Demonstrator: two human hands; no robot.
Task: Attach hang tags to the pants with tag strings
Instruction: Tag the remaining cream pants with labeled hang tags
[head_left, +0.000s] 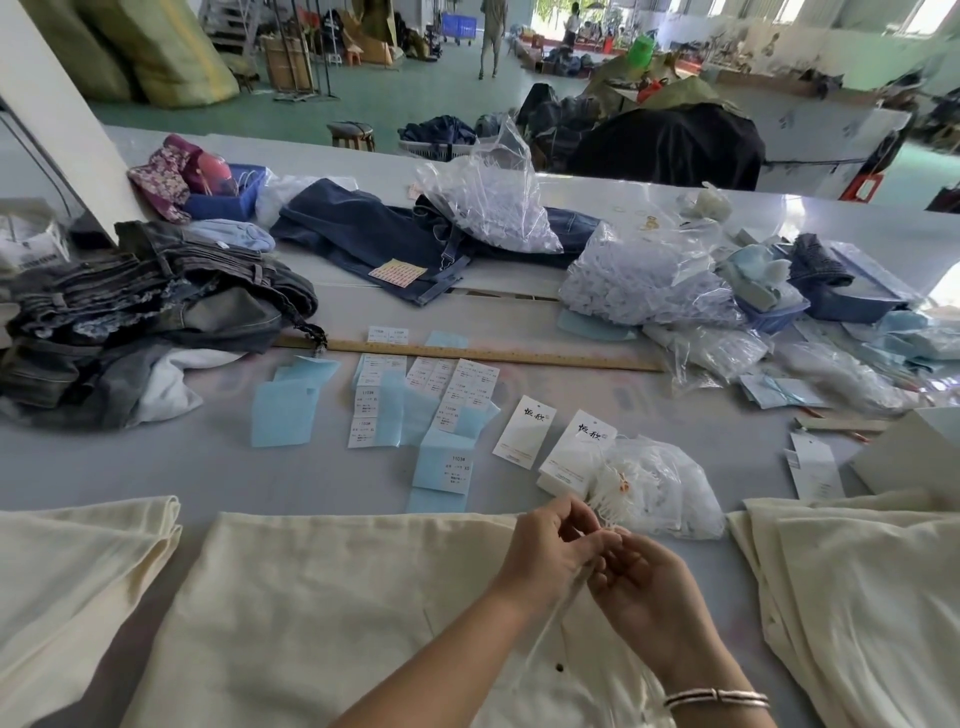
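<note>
Cream pants (322, 597) lie flat in front of me on the grey table. Above their upper right part, my left hand (550, 545) and my right hand (644, 587) meet, both pinching a white tag string (561, 608) that trails down over the fabric. Just beyond my fingers sits a clear bag of white tag strings (654, 483), with a bundle pulled out at its mouth. Two white hang tags, one single (524, 432) and one a small stack (576, 452), lie left of the bag.
Size stickers and blue backing sheets (415, 405) are spread mid-table, a wooden ruler (493, 355) behind them. More cream pants lie folded left (78, 571) and right (852, 597). A pile of jeans (156, 312) sits far left; plastic bags (649, 280) crowd the right.
</note>
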